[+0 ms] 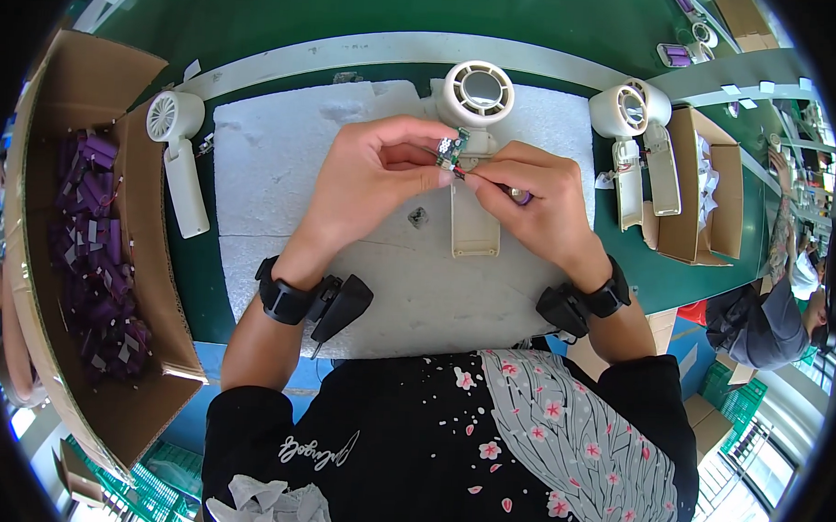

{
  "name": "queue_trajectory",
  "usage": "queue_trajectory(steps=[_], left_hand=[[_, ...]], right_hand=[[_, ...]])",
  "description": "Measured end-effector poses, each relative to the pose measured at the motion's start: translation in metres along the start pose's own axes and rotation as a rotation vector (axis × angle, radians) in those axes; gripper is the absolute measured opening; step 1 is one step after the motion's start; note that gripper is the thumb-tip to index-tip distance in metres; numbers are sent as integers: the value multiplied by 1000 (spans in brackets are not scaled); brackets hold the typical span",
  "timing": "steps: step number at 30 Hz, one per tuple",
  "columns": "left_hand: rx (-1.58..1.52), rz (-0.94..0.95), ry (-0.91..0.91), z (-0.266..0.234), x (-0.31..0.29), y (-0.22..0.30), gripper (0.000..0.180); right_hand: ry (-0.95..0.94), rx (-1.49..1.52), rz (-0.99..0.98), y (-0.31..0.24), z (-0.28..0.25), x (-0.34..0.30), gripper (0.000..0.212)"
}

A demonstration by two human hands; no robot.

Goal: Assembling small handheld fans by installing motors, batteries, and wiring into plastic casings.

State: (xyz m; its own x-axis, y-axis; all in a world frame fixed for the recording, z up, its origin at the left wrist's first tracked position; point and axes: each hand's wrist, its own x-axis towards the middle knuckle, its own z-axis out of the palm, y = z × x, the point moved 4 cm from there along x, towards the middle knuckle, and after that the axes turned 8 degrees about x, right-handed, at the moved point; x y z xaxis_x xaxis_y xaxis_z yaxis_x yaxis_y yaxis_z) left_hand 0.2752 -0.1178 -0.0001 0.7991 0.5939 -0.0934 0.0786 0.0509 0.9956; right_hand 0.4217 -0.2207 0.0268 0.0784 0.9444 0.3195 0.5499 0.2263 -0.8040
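Observation:
My left hand (375, 172) pinches a small green circuit board (452, 150) between thumb and fingers. Thin red and dark wires (459, 172) run from the board's lower edge to my right hand (535, 196), whose fingertips are closed on them. A purple battery cell (521, 196) shows partly under the right fingers; the rest is hidden. Just beyond and below my hands lies an opened cream handheld fan (479, 96), its round head at the far side and its hollow handle shell (475, 228) toward me.
A white foam pad (283, 183) lies under the work. On the left stand a cardboard box (152, 224) of purple battery cells (96, 250) and a cream fan (183, 175). Opened fans (631, 130) and a smaller cardboard box (720, 198) are on the right. A person (766, 319) sits further right.

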Motion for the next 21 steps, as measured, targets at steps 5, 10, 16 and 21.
queue_trajectory(steps=[5,10,16,21], left_hand=[[33,6,32,5,-1,-1,33],[242,196,66,10,-4,4,37],[263,253,134,8,-4,4,36],[285,244,129,5,-3,1,29]], right_hand=[[-19,-82,52,0,1,1,16],[157,-107,67,-12,1,5,27],[108,-156,-48,-7,1,5,35],[95,-167,-75,-1,2,3,38]])
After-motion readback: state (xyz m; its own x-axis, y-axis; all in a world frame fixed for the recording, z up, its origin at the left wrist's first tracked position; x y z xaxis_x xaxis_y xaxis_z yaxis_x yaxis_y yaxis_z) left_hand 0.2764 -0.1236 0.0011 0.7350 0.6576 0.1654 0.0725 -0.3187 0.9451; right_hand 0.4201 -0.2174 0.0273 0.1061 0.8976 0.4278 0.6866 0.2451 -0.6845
